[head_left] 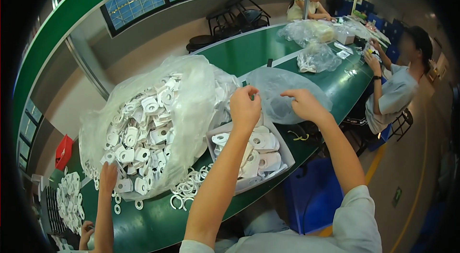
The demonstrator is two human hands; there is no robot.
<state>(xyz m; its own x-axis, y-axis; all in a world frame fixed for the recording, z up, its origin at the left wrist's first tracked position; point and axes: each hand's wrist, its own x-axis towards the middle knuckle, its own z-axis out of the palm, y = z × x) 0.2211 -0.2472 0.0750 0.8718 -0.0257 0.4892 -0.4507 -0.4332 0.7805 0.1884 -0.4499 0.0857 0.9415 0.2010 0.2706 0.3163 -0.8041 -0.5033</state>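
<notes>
My left hand is raised over a white open box, its fingers curled in and pressed together. Whatever it may pinch is too small or hidden to make out. To its right hovers my right hand, index finger pointing toward the left hand and the other fingers curled under. Any object in it is hidden too. Just beyond both hands lies a clear plastic bag. Inside the box are several white flat plastic parts, each with a round hole.
A large clear bag of similar white parts stands at left, where another person's hand reaches in. White rings lie beside it on the green table. A blue bin is below the edge. Two people sit farther along.
</notes>
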